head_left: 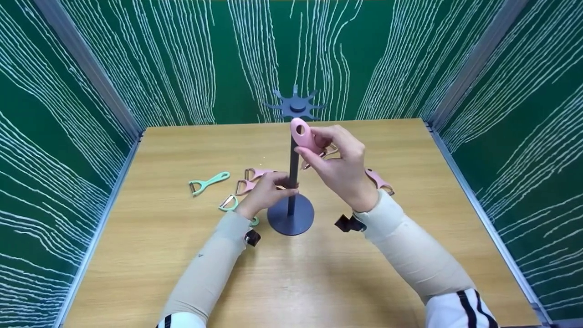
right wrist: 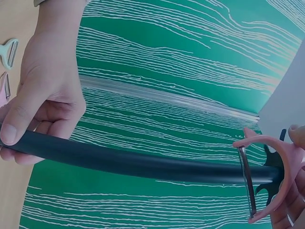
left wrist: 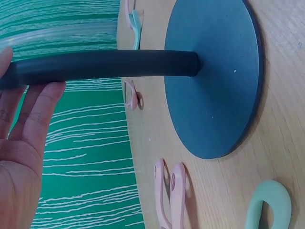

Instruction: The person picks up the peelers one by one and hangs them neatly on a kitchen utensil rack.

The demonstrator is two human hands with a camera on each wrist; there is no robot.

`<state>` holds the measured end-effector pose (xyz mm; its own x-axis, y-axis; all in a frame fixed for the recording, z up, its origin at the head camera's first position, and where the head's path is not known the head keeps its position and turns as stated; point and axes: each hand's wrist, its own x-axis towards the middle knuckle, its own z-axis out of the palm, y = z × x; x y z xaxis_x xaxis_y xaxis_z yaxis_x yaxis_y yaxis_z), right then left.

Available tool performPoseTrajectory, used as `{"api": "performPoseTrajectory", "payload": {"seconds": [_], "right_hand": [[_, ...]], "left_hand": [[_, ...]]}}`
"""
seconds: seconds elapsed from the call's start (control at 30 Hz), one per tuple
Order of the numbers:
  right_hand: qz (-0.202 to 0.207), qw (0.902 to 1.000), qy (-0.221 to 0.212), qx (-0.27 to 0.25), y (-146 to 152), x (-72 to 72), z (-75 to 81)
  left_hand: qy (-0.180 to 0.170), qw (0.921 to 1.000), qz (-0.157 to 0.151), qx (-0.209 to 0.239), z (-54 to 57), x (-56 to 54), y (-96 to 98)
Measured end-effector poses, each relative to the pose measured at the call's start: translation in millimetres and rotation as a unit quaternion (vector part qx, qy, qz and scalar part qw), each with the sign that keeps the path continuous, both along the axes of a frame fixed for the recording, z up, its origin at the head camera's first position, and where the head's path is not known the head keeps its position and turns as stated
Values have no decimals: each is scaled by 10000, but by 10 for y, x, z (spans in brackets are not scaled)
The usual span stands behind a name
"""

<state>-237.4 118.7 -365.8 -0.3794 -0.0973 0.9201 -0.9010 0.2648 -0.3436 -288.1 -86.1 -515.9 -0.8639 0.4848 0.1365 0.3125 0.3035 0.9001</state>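
A dark metal stand has a round base (head_left: 290,223), an upright pole (head_left: 294,175) and a crown of hooks (head_left: 296,107) on top. My left hand (head_left: 268,193) holds the pole at its lower half, with the thumb in front and fingers behind. Between thumb and fingers, my right hand (head_left: 344,166) pinches a pink peeler (head_left: 302,134) by its handle, its holed end upward just below the hooks. In the right wrist view the Y-shaped blade end of that peeler (right wrist: 281,191) overlaps the top of the pole.
A green peeler (head_left: 210,182) lies at the left of the wooden table (head_left: 291,278); another green peeler (head_left: 229,203) is partly under my left wrist. Pink peelers (head_left: 245,186) lie behind my left hand, and one pink peeler (head_left: 379,181) is at the right. Green patterned walls (head_left: 182,59) enclose the table.
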Motion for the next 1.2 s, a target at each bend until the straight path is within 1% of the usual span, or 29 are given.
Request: {"api": "performPoseTrajectory", "payload": {"seconds": [0.27,0.5,0.63,0.77,0.93,1.03,1.2], "right_hand": [[-107,9999,-96,-83,-41,-11,19],[-152,9996,-241,-48,-58,-13,-14],[-166,9993,-321,83,-32,-10,-34],[-228,9992,-270,179,21,-18,-56],[-364,9991,-230,48,135,-59,-95],[-495,9981,-379,10,222,-89,-131],[-824,9937,-762,-2,377,-118,-203]], "left_hand": [[208,9998,43,41,5,-4,22],[141,9999,39,-4,-7,-7,28],[98,9999,42,-12,-8,-7,19],[24,10000,60,-19,2,3,4],[101,9999,0,-31,-1,6,0],[117,9999,27,-63,-4,8,2],[127,9999,24,38,-19,-2,18]]}}
